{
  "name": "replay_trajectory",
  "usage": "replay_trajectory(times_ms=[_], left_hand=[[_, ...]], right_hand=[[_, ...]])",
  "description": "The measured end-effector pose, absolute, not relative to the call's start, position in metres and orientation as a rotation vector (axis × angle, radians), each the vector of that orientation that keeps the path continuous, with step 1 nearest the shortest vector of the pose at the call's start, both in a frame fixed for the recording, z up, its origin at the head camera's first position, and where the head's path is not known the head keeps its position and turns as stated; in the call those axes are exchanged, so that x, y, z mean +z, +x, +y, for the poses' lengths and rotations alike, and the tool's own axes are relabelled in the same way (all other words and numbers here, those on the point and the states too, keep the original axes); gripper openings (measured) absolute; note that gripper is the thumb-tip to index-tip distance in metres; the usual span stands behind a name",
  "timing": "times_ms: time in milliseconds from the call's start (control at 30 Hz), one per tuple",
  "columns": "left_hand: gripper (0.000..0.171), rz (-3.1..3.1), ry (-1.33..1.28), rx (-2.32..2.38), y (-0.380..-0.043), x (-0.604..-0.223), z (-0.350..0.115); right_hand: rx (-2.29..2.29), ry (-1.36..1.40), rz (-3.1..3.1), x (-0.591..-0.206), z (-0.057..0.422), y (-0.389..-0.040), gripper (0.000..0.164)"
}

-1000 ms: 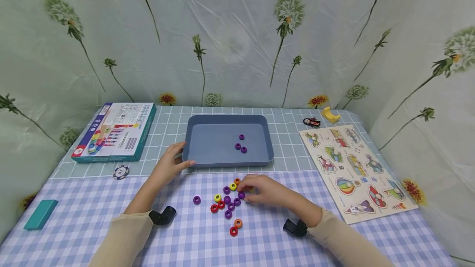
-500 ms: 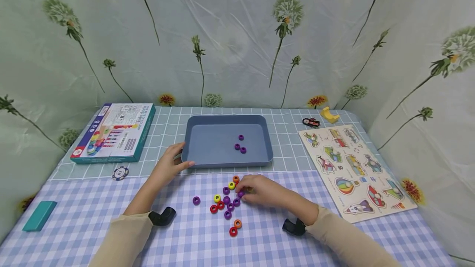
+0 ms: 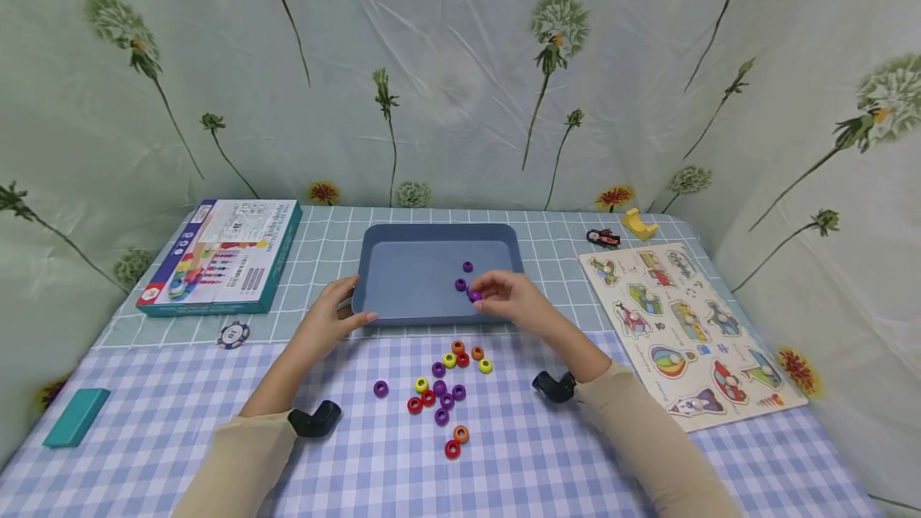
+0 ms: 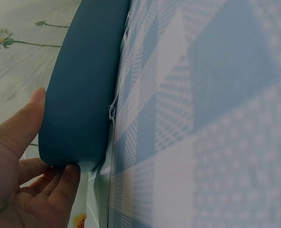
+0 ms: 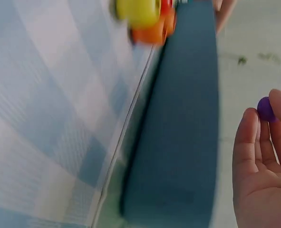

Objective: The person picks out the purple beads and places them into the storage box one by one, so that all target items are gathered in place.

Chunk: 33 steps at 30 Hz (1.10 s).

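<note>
My right hand [image 3: 509,298] is over the right part of the blue-grey tray [image 3: 410,313]. Between thumb and fingertips it pinches a purple bead [image 5: 266,109], raised above the tray wall in the right wrist view. Two purple beads are visible in the tray, one a purple bead [image 3: 468,267] near the middle; part of the tray floor is hidden by the hand. My left hand [image 3: 329,320] holds the tray's front left corner, thumb at the front wall and fingers on the left side; the left wrist view shows the fingertips [image 4: 72,173] against the tray's end.
Loose purple, red, yellow and orange beads [image 3: 440,388] lie on the checked cloth before the tray. A boxed set [image 3: 223,254] and poker chip [image 3: 233,334] are left. At right lie a picture puzzle board [image 3: 691,334], a small figure [image 3: 603,237] and a yellow piece [image 3: 639,223].
My right hand has lifted a purple bead from the pile and carried it forward over the tray, uncovering red, orange and yellow beads. The left hand has stayed at the tray corner.
</note>
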State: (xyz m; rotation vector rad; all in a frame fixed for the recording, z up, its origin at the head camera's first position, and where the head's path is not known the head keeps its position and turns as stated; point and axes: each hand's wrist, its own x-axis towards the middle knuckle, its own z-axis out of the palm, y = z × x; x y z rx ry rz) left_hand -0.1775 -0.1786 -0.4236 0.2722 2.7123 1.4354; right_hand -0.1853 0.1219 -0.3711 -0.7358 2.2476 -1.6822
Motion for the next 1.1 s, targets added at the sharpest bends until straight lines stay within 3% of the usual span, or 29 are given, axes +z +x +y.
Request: replay_trajectory(times_ms=[267, 500, 833, 1100], left_hand=[[0.081, 2.710, 0.269, 1.444, -0.178, -0.425, -0.179], [0.082, 2.699, 0.273, 1.453, -0.178, -0.425, -0.180], [0.082, 2.708, 0.275, 1.453, -0.177, -0.424, -0.180], [0.078, 2.718, 0.281, 1.451, -0.178, -0.426, -0.179]], right_hand=[[-1.673, -0.519, 2.382, -0.408, 0.119, -0.243, 0.023], [-1.512, -0.388, 2.462, -0.421, 0.109, -0.258, 0.019], [-1.472, -0.382, 2.463, -0.413, 0.104, -0.251, 0.026], [-1.587, -0.791, 2.342, -0.376, 0.102, -0.205, 0.030]])
